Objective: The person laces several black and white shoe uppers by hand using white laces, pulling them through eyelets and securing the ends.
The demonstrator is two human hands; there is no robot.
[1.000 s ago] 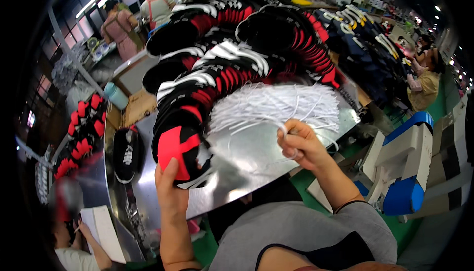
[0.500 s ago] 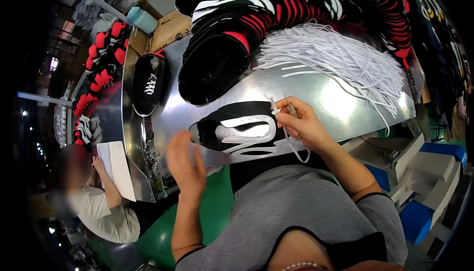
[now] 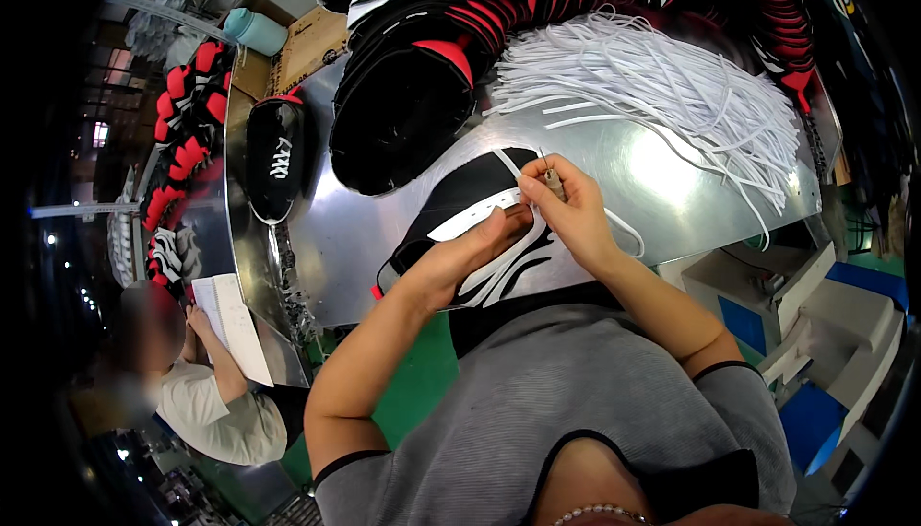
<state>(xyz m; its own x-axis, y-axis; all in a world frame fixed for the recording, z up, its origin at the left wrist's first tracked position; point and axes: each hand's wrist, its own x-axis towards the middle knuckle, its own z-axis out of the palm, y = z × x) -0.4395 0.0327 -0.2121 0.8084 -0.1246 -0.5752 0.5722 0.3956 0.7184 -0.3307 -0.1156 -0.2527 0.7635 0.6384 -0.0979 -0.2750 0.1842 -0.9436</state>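
Observation:
A black shoe upper (image 3: 456,188) with white trim lies on the metal table in front of me. My left hand (image 3: 460,256) grips it, fingers tucked into its opening and thumb along the white eyelet strip (image 3: 477,215). At the toe end, my right hand (image 3: 568,208) is closed in a pinch on a white shoelace (image 3: 627,227), part of which loops out to the right. A small awl (image 3: 554,181) with a wooden handle and thin metal tip is held in that same hand. The fingertips inside the upper are mostly hidden.
A heap of white laces (image 3: 643,85) spreads beyond my right hand. Stacked black, red and white uppers (image 3: 403,118) line the far side. One more upper (image 3: 278,157) sits at the left, near a light-blue bottle (image 3: 254,31). At lower left a person holds a notebook (image 3: 233,325).
My left hand has moved right and into the upper's opening, taking hold of it. The upper is now tilted, its toe end raised. My right hand has come up slightly with lace and awl.

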